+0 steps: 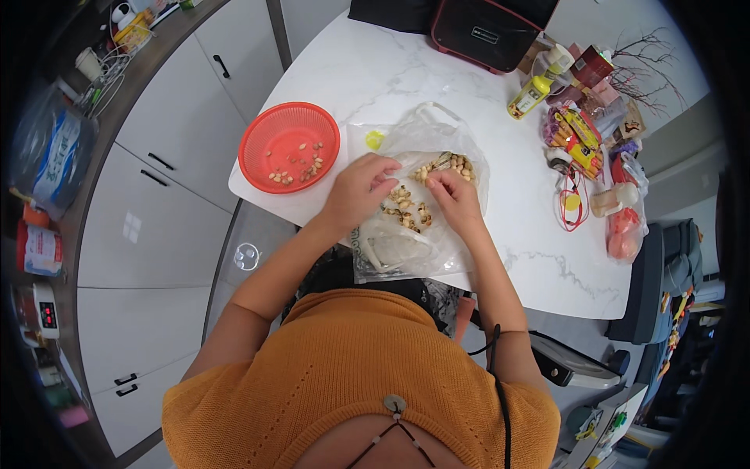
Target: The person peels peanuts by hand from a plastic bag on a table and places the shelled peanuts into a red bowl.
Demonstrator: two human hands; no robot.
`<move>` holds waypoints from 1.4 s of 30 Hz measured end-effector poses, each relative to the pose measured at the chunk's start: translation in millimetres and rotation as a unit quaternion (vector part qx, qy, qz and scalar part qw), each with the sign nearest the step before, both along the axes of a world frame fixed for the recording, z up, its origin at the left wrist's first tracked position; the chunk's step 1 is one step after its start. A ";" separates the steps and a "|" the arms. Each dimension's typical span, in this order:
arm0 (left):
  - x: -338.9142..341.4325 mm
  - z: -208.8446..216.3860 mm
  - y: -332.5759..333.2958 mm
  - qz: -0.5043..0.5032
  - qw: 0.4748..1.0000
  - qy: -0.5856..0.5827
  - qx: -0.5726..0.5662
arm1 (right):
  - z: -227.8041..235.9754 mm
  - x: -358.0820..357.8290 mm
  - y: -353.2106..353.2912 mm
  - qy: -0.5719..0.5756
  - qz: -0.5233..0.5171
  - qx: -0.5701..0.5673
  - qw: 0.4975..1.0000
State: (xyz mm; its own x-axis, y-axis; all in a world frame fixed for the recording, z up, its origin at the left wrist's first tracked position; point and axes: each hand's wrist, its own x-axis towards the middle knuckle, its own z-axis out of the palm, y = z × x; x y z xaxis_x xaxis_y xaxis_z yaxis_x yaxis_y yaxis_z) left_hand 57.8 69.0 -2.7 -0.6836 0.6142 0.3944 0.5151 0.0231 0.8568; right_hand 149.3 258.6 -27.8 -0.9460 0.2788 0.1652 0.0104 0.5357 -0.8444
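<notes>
Basket (289, 117): is sitting left of the bag (406, 246)
Bag: is lying at the table's (531, 234) near edge
Nuts (402, 205): are lying in the basket, others on or in the bag
Bottle (530, 98): is standing right of the bag, behind the snack packet (576, 141)
Cabinets (148, 211): are lining the left

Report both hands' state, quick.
Left hand: half-open, thumb apart from index; anything held can't be told.
Right hand: curled at the nuts; grip can't be told.
</notes>
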 end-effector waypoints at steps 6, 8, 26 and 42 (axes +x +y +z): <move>3.7 -24.9 24.5 -0.083 0.989 -0.120 0.002 | -10.0 10.7 0.4 -0.058 0.111 -0.298 0.946; 5.7 -26.3 26.5 -0.104 0.982 -0.154 0.019 | -12.7 11.9 -0.1 -0.056 0.123 -0.309 0.942; 9.2 -38.9 24.4 -0.128 0.957 -0.256 0.047 | -21.6 9.9 -8.2 -0.058 0.129 -0.326 0.935; 7.2 -47.9 26.8 -0.131 0.943 -0.296 0.081 | -23.6 8.5 -16.0 -0.045 0.083 -0.294 0.951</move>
State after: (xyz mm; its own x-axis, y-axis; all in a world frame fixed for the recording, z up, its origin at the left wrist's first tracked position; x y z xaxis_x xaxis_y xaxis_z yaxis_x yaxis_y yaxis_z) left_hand 65.0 95.8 -50.6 -0.6460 0.7574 0.0949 -0.0840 -0.1941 0.9774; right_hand 157.8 242.6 -51.4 -0.9881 0.1430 -0.0571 0.0536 -0.0283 -0.9982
